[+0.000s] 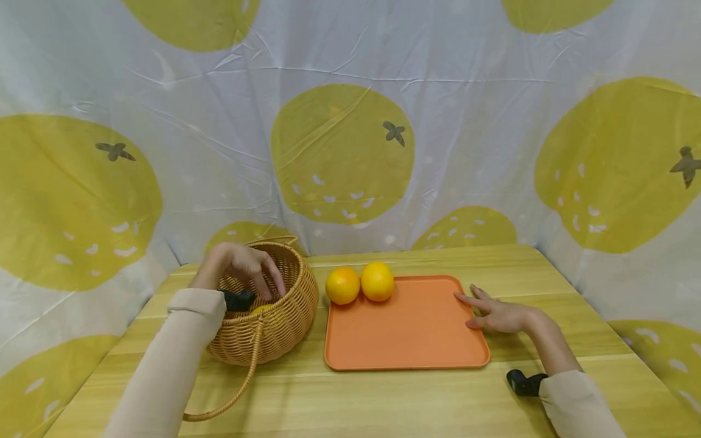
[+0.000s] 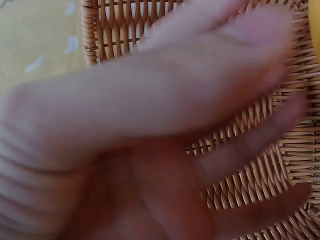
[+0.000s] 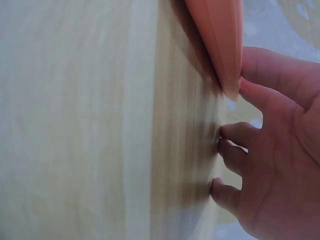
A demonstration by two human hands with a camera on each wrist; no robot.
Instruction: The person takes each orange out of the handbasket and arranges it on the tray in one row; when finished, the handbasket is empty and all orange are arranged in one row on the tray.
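My left hand (image 1: 254, 267) reaches down into a wicker basket (image 1: 296, 310), fingers loosely spread with nothing between them in the left wrist view. A yellow fruit (image 1: 261, 309) lies in the basket, mostly hidden by the rim and wrist; part of a yellow thing (image 2: 316, 25) shows at the left wrist view's right edge. Two oranges (image 1: 342, 286) sit side by side at the far left corner of an orange tray (image 1: 408, 340). On the tray's right edge, my right hand (image 1: 501, 316) rests its thumb and a finger, the other fingers touching the wooden table.
The basket's handle (image 1: 249, 380) hangs down toward the near side of the wooden table (image 1: 383, 401). Behind the table hangs a pale curtain (image 1: 465, 152) printed with large yellow fruit. A black device (image 1: 526, 383) is at the right wrist.
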